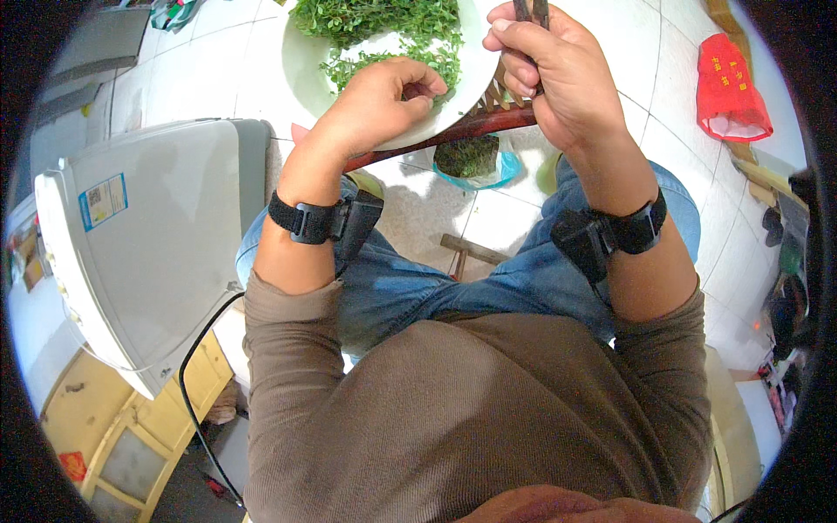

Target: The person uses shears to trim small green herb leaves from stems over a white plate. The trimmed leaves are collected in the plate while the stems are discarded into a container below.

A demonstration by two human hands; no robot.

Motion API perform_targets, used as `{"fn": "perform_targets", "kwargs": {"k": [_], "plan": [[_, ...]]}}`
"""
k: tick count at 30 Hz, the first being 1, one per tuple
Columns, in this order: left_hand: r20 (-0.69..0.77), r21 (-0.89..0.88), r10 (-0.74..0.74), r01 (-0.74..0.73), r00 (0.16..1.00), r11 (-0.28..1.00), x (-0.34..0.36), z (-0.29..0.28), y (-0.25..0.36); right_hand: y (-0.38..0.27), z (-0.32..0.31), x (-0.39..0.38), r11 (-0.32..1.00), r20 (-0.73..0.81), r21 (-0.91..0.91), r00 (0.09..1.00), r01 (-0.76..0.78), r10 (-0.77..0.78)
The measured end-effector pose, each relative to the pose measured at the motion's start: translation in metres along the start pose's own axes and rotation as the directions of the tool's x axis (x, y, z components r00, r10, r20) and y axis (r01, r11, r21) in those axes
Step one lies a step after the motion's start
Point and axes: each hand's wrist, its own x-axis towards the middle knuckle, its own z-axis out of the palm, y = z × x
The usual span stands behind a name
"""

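A wide pale bowl (301,65) at the top holds a heap of small-leaved green sprigs (375,19), with a thinner scatter on its near side. My left hand (384,100) reaches over the bowl's near rim, its fingers curled together low by the leaves. Whether a sprig is between those fingertips is hidden. To the right of the bowl, my right hand (562,74) is closed around a dark tool with two narrow prongs (532,10). The prongs rise out of the top of the picture, so its exact kind cannot be told.
The bowl rests on a dark red slatted wooden seat (445,132). Below it a blue plastic bag (478,179) with dark greens stands on the tiled floor. At left is a grey-white appliance (166,209); a red bag (731,91) lies at right. A cable (185,383) hangs at lower left.
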Motion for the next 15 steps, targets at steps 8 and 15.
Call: {"fn": "perform_targets", "kwargs": {"k": [8, 15], "plan": [[0.073, -0.023, -0.108, 0.110, 0.991, 0.994, 0.0011, 0.0023, 0.0057, 0.0018, 0.0009, 0.0012, 1.000, 0.008, -0.003, 1.000, -0.007, 0.007], [0.068, -0.610, -0.140, 0.152, 0.988, 0.778, -0.0006, -0.0055, -0.0005, 0.0015, -0.0002, 0.0020, 1.000, -0.004, 0.003, 1.000, -0.030, 0.030]]}}
